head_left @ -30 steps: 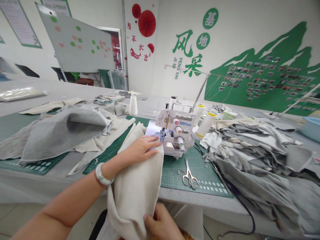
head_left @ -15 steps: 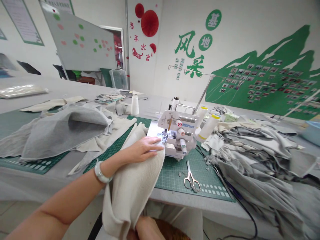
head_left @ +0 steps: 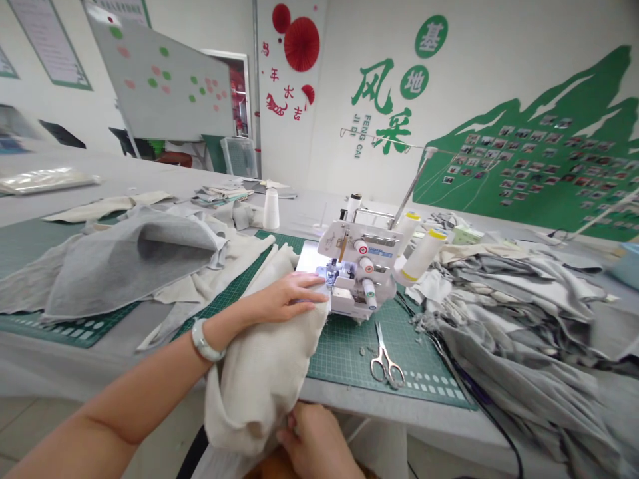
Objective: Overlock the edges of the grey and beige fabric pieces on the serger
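Cream cloth (head_left: pixel 264 376), softly folded, left hand (head_left: pixel 280 299) atop, fingers spread, right hand (head_left: pixel 317 439), grip unclear

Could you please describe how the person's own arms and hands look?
Both the left hand and right hand are ungloved. The left forearm shows no sleeve, and its wrist wears a smooth, rounded, pale greenish-white bangle. The right arm is mostly out of frame.

Wall (head_left: pixel 339 40) — green "基地风采", "FENG CAI JI DI"; white panel (head_left: pixel 282 150) — red "马年大吉".
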{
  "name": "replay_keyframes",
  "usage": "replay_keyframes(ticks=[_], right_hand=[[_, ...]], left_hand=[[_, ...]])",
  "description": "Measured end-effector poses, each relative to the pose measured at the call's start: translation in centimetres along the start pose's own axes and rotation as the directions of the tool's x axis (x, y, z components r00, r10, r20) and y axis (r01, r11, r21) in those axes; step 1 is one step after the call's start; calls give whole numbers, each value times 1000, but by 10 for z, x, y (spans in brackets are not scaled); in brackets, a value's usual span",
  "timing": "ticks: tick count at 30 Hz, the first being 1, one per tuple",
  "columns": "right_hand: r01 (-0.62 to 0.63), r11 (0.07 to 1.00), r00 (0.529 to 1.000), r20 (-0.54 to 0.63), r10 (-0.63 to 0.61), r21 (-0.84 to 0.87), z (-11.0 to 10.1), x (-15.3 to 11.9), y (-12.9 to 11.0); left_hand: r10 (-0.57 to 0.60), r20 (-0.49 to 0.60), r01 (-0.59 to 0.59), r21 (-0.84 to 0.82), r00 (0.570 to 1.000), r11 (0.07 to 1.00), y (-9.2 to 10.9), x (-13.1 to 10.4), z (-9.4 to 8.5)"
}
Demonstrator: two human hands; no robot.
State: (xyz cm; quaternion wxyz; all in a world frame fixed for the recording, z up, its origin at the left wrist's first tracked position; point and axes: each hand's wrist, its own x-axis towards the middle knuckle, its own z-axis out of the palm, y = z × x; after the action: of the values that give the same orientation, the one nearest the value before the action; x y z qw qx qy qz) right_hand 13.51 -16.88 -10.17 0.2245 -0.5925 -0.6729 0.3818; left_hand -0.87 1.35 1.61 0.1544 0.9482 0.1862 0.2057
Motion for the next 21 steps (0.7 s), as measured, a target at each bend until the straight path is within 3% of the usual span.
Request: replay_keyframes(ticks=[2, 5, 7, 9, 12, 16, 21], right_hand=[[-50, 982, 998, -33, 44, -181, -31, -8, -7], [-36, 995, 976, -218, 14, -94, -65, -7, -19], [71, 997, 901, -428, -63, 2, -74, 4, -24], [213, 977, 813, -557, -168, 16, -75, 20, -26], [312, 950, 772, -582, -256, -3, -73, 44, -28], [284, 959, 784, -578, -227, 9, -74, 59, -34], [281, 959, 753, -624, -210, 17, -76, 64, -36]], left_hand=[[2, -10, -2, -4, 1000, 1000, 1, 0, 0], [6, -20, -6, -6, 1000, 1000, 1, 0, 1], [10, -26, -10, -3, 1000, 1000, 0, 0, 2], [12, -26, -12, 1, 1000, 1000, -1, 0, 3], [11, -30, -11, 2, 999, 1000, -3, -1, 4], [-17, -42, 17, -3, 999, 1000, -1, -2, 5], [-13, -57, 11, -36, 998, 999, 7, -2, 3]])
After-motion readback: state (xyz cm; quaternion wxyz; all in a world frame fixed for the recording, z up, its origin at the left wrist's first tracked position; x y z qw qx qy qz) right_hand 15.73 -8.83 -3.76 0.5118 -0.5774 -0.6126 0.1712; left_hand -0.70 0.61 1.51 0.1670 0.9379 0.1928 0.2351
